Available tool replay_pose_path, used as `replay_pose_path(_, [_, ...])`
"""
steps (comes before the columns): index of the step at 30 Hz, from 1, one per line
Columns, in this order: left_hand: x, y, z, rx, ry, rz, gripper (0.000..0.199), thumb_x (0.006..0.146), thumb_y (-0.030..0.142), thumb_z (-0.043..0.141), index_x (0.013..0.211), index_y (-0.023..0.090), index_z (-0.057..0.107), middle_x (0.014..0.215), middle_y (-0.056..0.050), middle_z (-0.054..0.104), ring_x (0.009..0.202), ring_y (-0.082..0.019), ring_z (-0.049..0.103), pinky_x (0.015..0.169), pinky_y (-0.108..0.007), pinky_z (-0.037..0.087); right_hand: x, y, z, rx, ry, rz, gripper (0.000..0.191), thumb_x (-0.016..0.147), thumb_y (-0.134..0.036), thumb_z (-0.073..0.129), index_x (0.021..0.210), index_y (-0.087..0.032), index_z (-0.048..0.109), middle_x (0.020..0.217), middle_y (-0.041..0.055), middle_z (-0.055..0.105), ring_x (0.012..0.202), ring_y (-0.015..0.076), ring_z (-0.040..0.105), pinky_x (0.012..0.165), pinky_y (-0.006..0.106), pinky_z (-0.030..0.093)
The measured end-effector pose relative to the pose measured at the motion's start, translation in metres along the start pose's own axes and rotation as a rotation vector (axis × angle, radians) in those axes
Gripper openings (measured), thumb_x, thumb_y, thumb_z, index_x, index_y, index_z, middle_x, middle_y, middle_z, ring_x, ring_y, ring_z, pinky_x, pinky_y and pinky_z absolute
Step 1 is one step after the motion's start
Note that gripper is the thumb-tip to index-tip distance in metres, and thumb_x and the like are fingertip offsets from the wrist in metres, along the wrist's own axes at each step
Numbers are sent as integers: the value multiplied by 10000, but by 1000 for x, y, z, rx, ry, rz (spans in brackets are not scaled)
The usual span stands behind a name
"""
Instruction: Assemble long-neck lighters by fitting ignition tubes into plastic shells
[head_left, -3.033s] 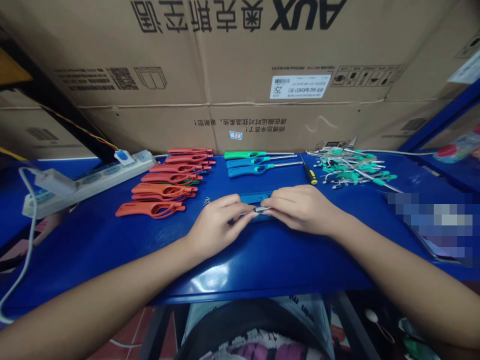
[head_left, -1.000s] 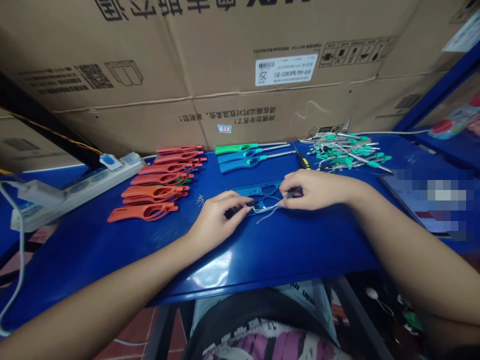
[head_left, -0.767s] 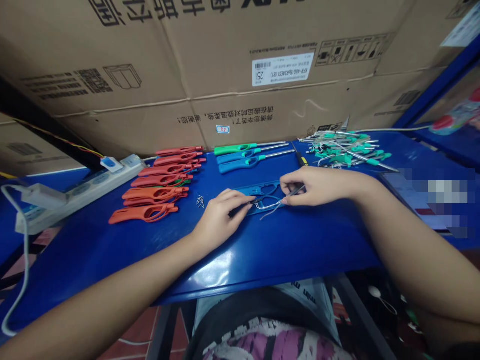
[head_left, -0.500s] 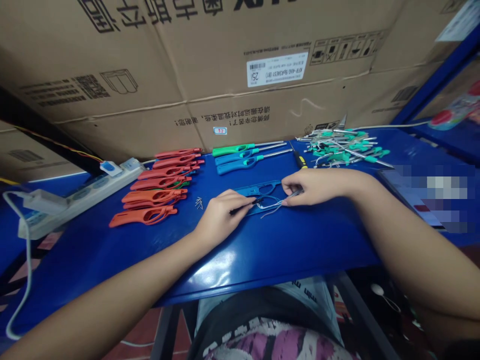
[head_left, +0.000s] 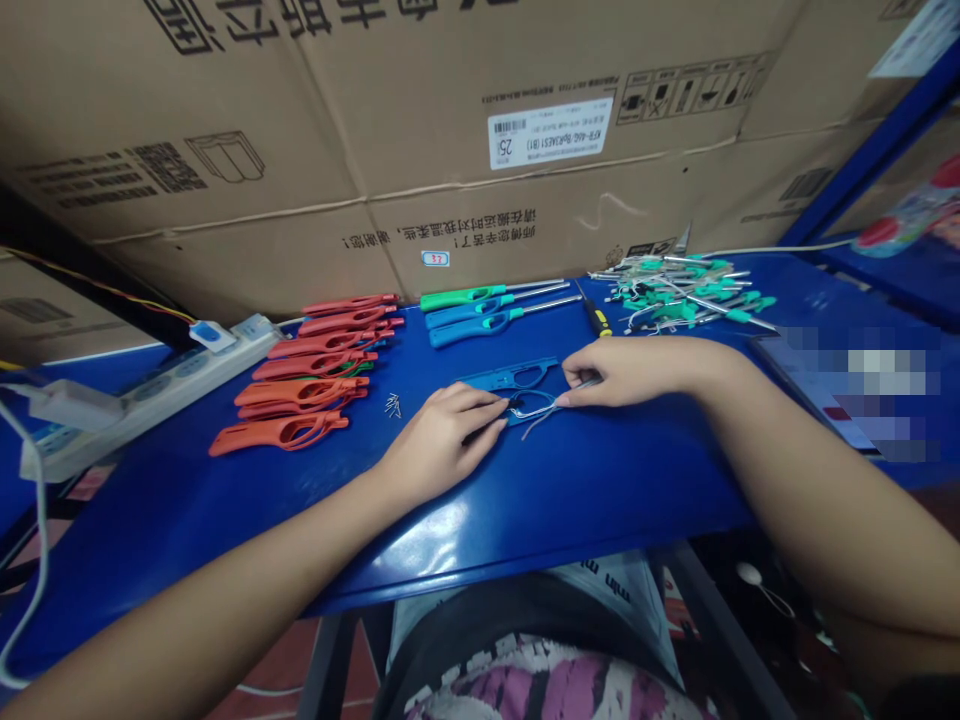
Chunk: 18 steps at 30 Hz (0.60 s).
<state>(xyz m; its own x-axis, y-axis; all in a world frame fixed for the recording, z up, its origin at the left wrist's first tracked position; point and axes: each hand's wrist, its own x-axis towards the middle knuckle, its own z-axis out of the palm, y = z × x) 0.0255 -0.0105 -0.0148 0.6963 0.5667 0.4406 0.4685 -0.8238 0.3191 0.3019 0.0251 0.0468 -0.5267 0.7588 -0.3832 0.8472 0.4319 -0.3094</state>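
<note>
On the blue table lie two halves of a blue lighter handle, the upper half [head_left: 491, 380] bare and the lower one [head_left: 517, 418] partly hidden under my hands. My left hand [head_left: 450, 435] is closed, thumb and fingertips pinching a small black part [head_left: 514, 403] at the lower half. Thin white and reddish wires [head_left: 535, 412] run from that part toward my right hand [head_left: 619, 372]. Its thumb and index finger pinch a thin metal tube [head_left: 589, 381], mostly covered by the fingers.
Several red and orange lighter handles [head_left: 281, 432] line the left side, with small metal pins [head_left: 393, 405] beside them. Assembled lighters [head_left: 472, 325], a yellow-black screwdriver [head_left: 600, 318] and a pile of green-ended tubes [head_left: 690, 290] sit behind. A power strip [head_left: 150, 390] stands at left.
The camera view has shifted slightly. My left thumb has moved a little down and away from the fingers; the right hand keeps its pinch on the tube.
</note>
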Motion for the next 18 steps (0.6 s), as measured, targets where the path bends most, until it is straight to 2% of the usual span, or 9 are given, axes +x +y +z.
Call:
replay_pose_path(3, [-2, 2, -7, 43, -101, 19, 336, 998, 252, 558, 1300, 140, 653, 1229, -154, 673, 1115, -270, 628, 978, -468, 532, 1, 4, 0, 28, -6, -26, 363, 929, -548, 512, 842, -213, 620, 799, 41, 672, 667, 179, 562, 595, 292, 370])
replay_pose_path(6, [-4, 1, -11, 67, -153, 21, 356, 1014, 233, 517, 1338, 136, 626, 1228, -163, 642, 1110, -265, 609, 983, -459, 533, 2, 8, 0, 39, -20, -63, 299, 963, -431, 467, 879, -204, 640, 843, 50, 685, 712, 182, 574, 633, 291, 388])
replay_pose_path(9, [-5, -3, -13, 53, -159, 23, 350, 1017, 218, 508, 1335, 131, 626, 1207, -161, 634, 1090, -255, 605, 973, -440, 539, 2, 9, 0, 56, -1, -92, 241, 950, -358, 490, 895, -193, 657, 864, 51, 694, 727, 176, 580, 646, 281, 391])
replay_pose_path(14, [-6, -6, -13, 18, -152, 12, 349, 1015, 198, 512, 1340, 124, 617, 1207, -155, 628, 1097, -248, 591, 978, -432, 539, 2, 8, -2, 94, 41, -147, 202, 904, -356, 601, 888, -175, 689, 858, 43, 708, 742, 167, 604, 650, 261, 398])
replay_pose_path(18, [-7, -7, -14, 14, -162, -4, 353, 1014, 183, 510, 1346, 118, 609, 1194, -148, 630, 1085, -242, 587, 970, -421, 542, 1, 5, -2, 42, 73, -182, 145, 893, -293, 640, 857, -185, 732, 829, 29, 722, 757, 164, 631, 687, 263, 409])
